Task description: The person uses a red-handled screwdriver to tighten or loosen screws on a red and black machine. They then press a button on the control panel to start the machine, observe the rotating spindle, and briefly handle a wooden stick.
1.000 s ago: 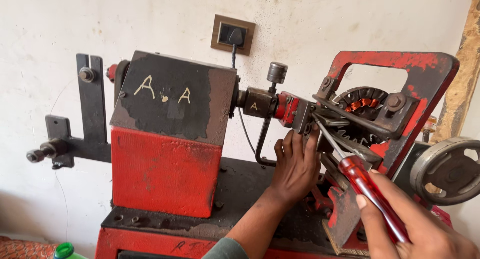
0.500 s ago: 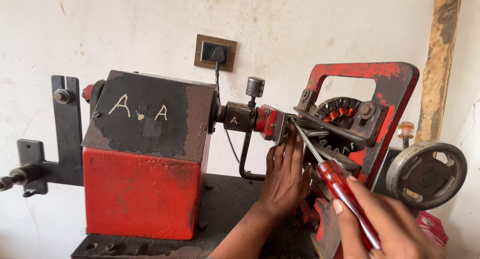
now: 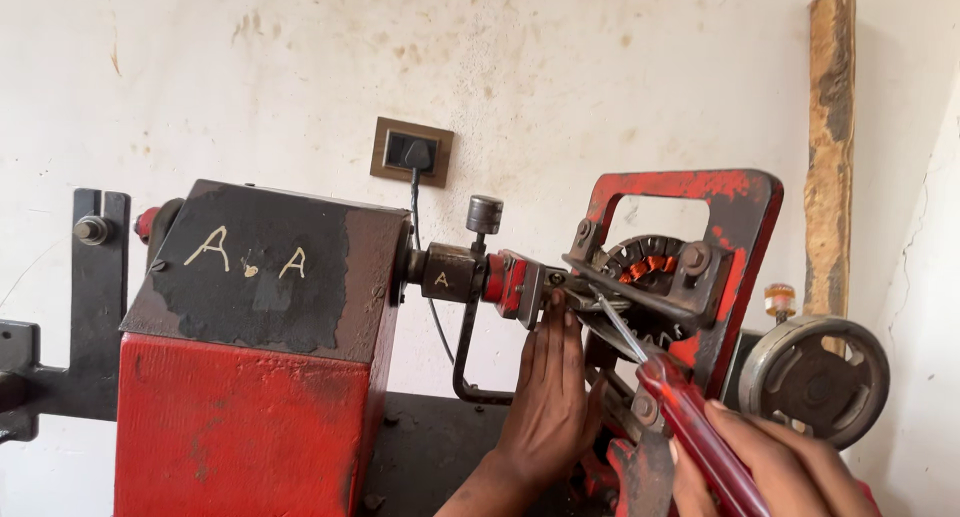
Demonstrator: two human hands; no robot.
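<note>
My left hand [image 3: 548, 402] reaches up with fingers flat and together, its tips touching the metal clamp bar under the red frame [image 3: 745, 202] of a winding machine. My right hand [image 3: 775, 467] grips the red handle of a screwdriver [image 3: 690, 427] at the lower right. Its metal shaft points up-left, with the tip near the clamp by my left fingertips. Inside the frame sits a round stator with copper windings [image 3: 650, 267]. A spindle [image 3: 450, 274] joins the frame to the red and black machine box [image 3: 250, 357].
A grey handwheel [image 3: 815, 377] sits to the right of the frame. A wall socket with a black plug [image 3: 412, 152] is on the white wall behind, its cable hanging down. A wooden plank [image 3: 828, 147] leans at the right. A black bracket [image 3: 95, 307] sticks out left.
The view has shifted so the machine sits lower and further left in frame. Both hands stay at the clamp; the screwdriver tip has stayed near my left fingertips.
</note>
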